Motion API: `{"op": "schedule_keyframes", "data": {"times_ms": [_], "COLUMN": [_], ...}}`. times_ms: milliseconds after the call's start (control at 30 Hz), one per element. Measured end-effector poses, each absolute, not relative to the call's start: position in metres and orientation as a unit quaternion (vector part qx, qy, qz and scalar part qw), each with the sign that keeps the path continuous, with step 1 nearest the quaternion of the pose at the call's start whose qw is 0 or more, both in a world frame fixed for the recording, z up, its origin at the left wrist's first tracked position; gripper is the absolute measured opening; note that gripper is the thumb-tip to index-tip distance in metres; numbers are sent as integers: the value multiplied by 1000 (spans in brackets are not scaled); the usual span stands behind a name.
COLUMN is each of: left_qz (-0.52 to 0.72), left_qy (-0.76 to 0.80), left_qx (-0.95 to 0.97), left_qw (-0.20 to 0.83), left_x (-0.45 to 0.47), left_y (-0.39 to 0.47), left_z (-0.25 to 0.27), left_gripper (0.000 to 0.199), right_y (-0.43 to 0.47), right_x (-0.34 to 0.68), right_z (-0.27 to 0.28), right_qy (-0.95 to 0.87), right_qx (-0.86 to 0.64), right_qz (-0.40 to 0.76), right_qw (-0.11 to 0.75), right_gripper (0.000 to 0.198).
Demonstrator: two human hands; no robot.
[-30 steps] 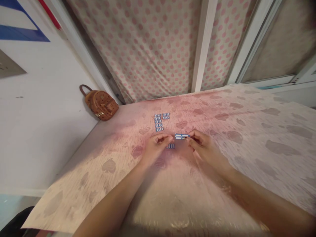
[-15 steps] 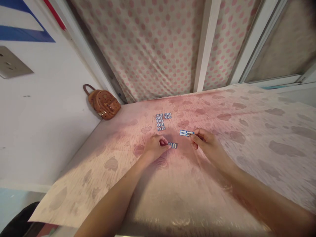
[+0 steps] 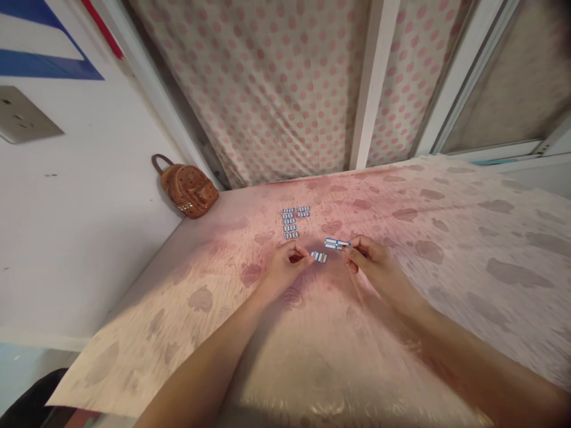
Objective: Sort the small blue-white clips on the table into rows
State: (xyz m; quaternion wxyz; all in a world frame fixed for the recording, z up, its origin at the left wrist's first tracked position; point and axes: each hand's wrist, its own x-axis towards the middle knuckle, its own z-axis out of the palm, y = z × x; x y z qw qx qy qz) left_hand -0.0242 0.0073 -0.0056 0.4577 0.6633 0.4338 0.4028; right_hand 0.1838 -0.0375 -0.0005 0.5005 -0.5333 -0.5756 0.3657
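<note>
Between the thumb and fingers of my left hand (image 3: 289, 263) is a small label strip (image 3: 319, 257), white boxes edged in blue. My right hand (image 3: 370, 257) pinches a blue-and-white label sheet (image 3: 336, 244) by its right end, just above and to the right of that strip. Both pieces are held over the table, close together. Beyond my left hand, several similar label strips (image 3: 289, 223) lie in a column, and a shorter group of label strips (image 3: 304, 211) sits to its right at the top.
A patterned cloth (image 3: 200, 356) covers the table. A small brown backpack-shaped bag (image 3: 191, 189) leans by the wall at the back left. A dotted curtain (image 3: 285, 89) hangs behind the table; a wall socket (image 3: 27, 116) is at far left.
My left hand has moved slightly right and up, bringing its strip nearer the sheet in my right hand. The right hand stays almost in place.
</note>
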Motion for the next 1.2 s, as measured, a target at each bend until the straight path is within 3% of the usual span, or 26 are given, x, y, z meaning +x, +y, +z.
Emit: {"op": "schedule_keyframes", "data": {"times_ms": [167,300,567,1200], "left_qz": [450,450,465,428], "left_qy": [368,370,414,408], "left_qx": [608,575,559,599], "left_qw": [541,575,547,540], "left_x": [-21,-18,-15,-11], "left_y": [4,3,-1,-13], "left_z": [0,-5,-10,1], "left_gripper": [28,28,24,28], "right_y": [-39,-39,-40,-43], "right_x": [182,184,181,176], "right_z": [1,0,5,6], "right_qy": [-569,-574,-599,-573], "right_qx": [-536,-524,-472,-550], "right_qz": [368,365,393,370], "right_qw": [504,512,514,482], "right_gripper": [25,26,23,22]}}
